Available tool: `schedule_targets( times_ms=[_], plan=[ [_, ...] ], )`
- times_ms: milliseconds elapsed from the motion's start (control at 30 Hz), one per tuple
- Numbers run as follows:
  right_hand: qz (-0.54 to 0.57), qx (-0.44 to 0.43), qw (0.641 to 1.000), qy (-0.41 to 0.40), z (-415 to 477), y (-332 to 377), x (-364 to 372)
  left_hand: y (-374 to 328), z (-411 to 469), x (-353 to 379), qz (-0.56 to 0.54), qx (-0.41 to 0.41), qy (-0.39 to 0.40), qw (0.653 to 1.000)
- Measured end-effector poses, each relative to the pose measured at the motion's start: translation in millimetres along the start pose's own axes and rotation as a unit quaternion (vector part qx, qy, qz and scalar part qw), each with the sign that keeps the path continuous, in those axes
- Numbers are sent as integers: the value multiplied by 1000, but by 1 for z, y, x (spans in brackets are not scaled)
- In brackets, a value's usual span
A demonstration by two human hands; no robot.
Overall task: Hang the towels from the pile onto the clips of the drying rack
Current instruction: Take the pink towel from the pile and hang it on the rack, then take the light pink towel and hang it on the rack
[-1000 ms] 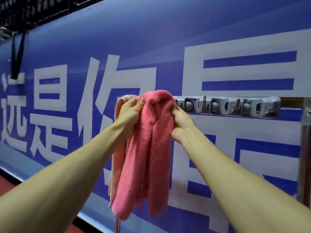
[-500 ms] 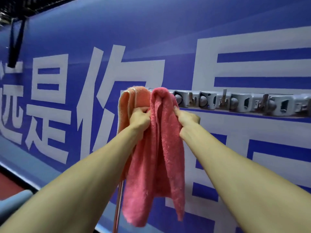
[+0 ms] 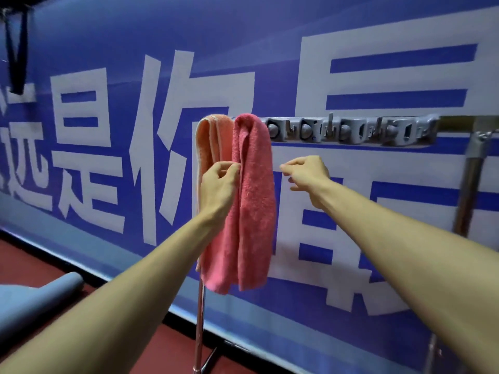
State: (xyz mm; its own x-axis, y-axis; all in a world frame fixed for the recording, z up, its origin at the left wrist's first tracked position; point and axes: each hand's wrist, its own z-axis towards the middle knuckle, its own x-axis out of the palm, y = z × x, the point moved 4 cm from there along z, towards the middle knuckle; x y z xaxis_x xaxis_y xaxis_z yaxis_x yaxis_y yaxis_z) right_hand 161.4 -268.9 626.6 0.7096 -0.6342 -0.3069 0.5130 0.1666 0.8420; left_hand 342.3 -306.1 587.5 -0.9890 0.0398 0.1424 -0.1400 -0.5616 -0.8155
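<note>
At the left end of the grey clip bar (image 3: 351,130), near the middle of the view, the pink towel (image 3: 253,201) hangs in long bunched folds. Its top is draped over the bar's end and hides whatever clip lies under it. Its lower edge hangs loose in front of the rack's left pole (image 3: 199,319).

Touching it at nine o'clock hangs a peach towel (image 3: 206,141) with a pale trimmed edge, also hung from the top of the rack.

The left hand (image 3: 218,184) is raised at the pink towel's nine o'clock side. Its fingers are curled, and the thumb and forefinger tips meet the towel's left fold. Whether they pinch the cloth or only touch it cannot be told.

The right hand (image 3: 305,171) hovers at the towel's three o'clock, just apart from it. Its fingers are loosely curled and a little spread, and it holds nothing.

From the towels, the bar's row of clips runs toward three o'clock to a metal joint on the right pole (image 3: 467,190).

Behind the rack stretches a blue banner (image 3: 121,36) with large white characters. At seven o'clock in the view a grey-blue roll (image 3: 40,295) lies on the red floor (image 3: 167,352), and a black strap (image 3: 17,49) hangs at eleven o'clock.
</note>
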Motion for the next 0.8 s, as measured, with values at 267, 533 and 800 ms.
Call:
schedule_targets(
  times_ms=[267,533,800],
  plan=[
    [-103,41,982,152,-107,-71,-100,-7,-128,64,56,-65,206,975],
    [-125,171,957,200,-215,-231,-192,89,-306,147,98,-279,358,886],
    [-122,303,928,180,-289,-412,-248,193,-449,208,127,-368,489,780]
  ],
)
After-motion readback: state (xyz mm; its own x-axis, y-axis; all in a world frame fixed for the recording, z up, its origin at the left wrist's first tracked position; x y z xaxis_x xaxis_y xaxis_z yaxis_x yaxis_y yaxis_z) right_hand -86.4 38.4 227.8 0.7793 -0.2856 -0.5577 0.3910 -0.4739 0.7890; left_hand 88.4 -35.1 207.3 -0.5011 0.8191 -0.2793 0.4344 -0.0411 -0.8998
